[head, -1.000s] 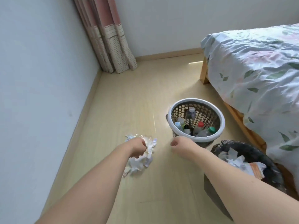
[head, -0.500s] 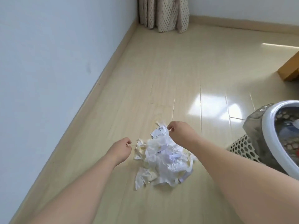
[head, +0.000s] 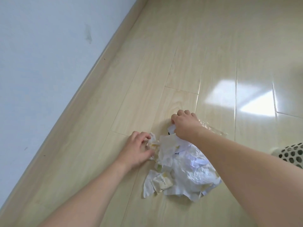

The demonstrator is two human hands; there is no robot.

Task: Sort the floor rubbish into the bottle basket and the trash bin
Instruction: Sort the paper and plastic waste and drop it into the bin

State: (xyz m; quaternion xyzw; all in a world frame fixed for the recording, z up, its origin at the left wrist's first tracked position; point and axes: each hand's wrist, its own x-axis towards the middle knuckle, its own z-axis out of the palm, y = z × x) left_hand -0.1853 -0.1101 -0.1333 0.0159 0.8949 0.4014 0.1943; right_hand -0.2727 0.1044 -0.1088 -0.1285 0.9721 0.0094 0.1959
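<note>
A heap of crumpled white paper scraps [head: 185, 167] lies on the pale wooden plank floor [head: 164, 54], near the light blue wall [head: 41, 46]. The left hand [head: 137, 149] curls its fingers on scraps at the left edge of the heap, and the right hand [head: 184, 124] grips a white scrap at its far edge, beside a piece of clear plastic film [head: 211, 127]. The white perforated plastic basket [head: 293, 153] shows only at the right edge, well apart from the heap.

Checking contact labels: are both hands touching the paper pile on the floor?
Yes, the left hand grips scraps at the paper pile's left edge and the right hand pinches a piece at its far end.
</note>
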